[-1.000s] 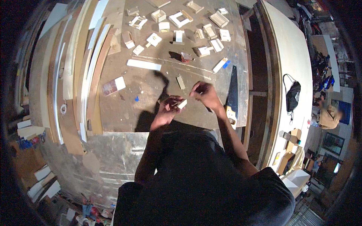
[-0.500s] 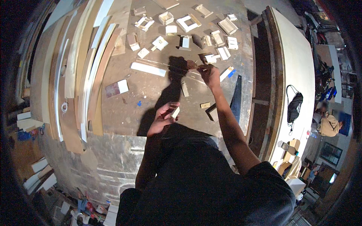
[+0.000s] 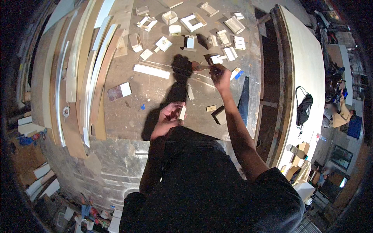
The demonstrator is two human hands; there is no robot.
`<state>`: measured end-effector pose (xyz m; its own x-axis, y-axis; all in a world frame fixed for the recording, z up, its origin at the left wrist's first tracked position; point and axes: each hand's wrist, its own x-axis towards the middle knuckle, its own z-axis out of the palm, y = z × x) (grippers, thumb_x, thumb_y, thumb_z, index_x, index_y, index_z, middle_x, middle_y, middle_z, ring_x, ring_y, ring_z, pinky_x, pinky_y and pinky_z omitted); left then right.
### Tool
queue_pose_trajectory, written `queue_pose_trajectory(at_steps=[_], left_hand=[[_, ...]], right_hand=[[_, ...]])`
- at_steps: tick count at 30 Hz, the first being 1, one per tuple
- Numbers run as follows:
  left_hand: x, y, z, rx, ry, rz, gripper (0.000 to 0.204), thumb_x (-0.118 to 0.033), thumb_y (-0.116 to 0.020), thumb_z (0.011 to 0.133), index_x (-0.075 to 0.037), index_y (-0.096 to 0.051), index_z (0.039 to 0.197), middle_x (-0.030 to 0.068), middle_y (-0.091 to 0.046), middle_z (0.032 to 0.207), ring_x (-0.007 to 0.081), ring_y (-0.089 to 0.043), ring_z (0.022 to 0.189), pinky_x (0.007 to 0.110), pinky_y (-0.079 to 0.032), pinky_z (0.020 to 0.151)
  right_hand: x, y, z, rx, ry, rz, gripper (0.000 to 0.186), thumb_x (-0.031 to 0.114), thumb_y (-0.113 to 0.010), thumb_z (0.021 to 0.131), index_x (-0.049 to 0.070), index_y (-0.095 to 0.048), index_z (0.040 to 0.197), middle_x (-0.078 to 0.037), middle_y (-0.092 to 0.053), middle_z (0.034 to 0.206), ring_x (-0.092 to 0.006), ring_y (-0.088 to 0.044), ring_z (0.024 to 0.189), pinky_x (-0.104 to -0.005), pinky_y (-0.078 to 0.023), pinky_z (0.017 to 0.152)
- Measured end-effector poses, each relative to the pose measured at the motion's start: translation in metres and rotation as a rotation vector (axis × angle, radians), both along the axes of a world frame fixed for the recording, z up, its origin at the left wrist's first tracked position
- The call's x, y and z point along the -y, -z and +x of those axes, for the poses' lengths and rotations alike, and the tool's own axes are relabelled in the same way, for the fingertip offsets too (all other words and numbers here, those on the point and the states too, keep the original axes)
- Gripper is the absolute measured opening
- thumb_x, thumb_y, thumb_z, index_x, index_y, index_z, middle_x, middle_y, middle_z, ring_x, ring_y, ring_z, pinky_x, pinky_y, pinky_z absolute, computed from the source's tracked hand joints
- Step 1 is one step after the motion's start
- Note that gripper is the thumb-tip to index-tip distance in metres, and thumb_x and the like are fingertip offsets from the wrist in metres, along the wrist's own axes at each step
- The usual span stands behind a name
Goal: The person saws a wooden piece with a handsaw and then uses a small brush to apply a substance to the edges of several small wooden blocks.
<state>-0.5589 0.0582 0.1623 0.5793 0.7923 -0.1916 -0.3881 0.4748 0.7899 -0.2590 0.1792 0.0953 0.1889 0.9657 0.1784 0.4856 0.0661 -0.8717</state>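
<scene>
In my left hand (image 3: 168, 119), near the table's front edge, a small pale wood piece (image 3: 182, 112) is gripped between thumb and fingers. My right hand (image 3: 221, 79) reaches farther out, its fingers closed in a pinch. A thin tan thing seems to run left from those fingers toward a reddish-brown object (image 3: 195, 66); too small to name. Just beyond the right fingers is a white-topped wood piece (image 3: 216, 59). Between my hands lie a narrow wood strip (image 3: 189, 92), a small block (image 3: 211, 108) and an L-shaped wood piece (image 3: 219, 115).
Several small wooden assemblies (image 3: 192, 22) cover the table's far part. A handsaw (image 3: 243, 101) lies right of my right forearm, a white-faced strip (image 3: 152, 71) at centre left. Long boards (image 3: 74, 73) line the left side. A pale bench (image 3: 305, 73) with a black bag (image 3: 304, 108) stands right.
My right hand has shifted slightly right and nearer to me, its fingers turned. My left hand has tilted the wood piece more upright and risen a little.
</scene>
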Motion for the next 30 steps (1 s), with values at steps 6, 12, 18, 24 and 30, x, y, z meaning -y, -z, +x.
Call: queue_pose_trajectory(at_steps=[6,12,18,24,30], left_hand=[[0.0,-0.02,0.009,0.024,-0.163,-0.069,0.071,0.003,-0.085,0.07,-0.005,-0.053,0.134,0.0041,-0.064,0.116,0.0119,-0.061,0.101,0.027,-0.052,0.087],[-0.011,-0.068,0.03,0.08,-0.309,0.048,0.071,0.008,-0.087,0.063,-0.003,-0.058,0.127,0.0048,-0.063,0.12,0.0138,-0.061,0.106,0.029,-0.052,0.093],[-0.014,-0.107,0.06,0.12,-0.209,0.14,0.075,-0.002,-0.094,0.053,-0.001,-0.062,0.121,0.007,-0.064,0.12,0.0159,-0.061,0.109,0.032,-0.051,0.096],[0.006,-0.156,0.098,0.121,-0.119,0.086,0.09,-0.037,-0.096,0.05,-0.003,-0.061,0.126,0.0122,-0.067,0.117,0.0224,-0.064,0.108,0.037,-0.052,0.093],[0.027,-0.182,0.128,0.065,-0.105,0.122,0.093,-0.042,-0.095,0.05,0.0,-0.061,0.125,0.0157,-0.067,0.116,0.0226,-0.068,0.095,0.036,-0.055,0.086]], right_hand=[[0.038,-0.064,0.001,-0.696,0.201,-0.195,0.013,0.005,-0.058,0.097,-0.004,-0.068,0.097,-0.01,-0.071,0.083,-0.0172,-0.069,0.071,-0.0293,-0.057,0.062],[0.112,-0.163,0.003,-0.967,0.064,-0.094,0.01,0.007,-0.059,0.097,-0.002,-0.062,0.093,-0.008,-0.064,0.079,-0.0231,-0.07,0.075,-0.0315,-0.056,0.063],[0.181,-0.252,-0.004,-0.629,0.027,-0.001,0.022,0.019,-0.063,0.098,0.001,-0.056,0.088,-0.013,-0.066,0.081,-0.0179,-0.069,0.071,-0.026,-0.054,0.056],[0.223,-0.292,0.026,0.084,-0.119,0.561,0.021,0.006,-0.071,0.083,-0.005,-0.055,0.074,-0.025,-0.069,0.079,-0.0311,-0.073,0.071,-0.0387,-0.063,0.06],[0.263,-0.311,0.058,0.131,-0.28,0.507,0.031,0.016,-0.077,0.08,-0.013,-0.066,0.085,-0.019,-0.073,0.089,-0.0306,-0.074,0.079,-0.0377,-0.062,0.07]])
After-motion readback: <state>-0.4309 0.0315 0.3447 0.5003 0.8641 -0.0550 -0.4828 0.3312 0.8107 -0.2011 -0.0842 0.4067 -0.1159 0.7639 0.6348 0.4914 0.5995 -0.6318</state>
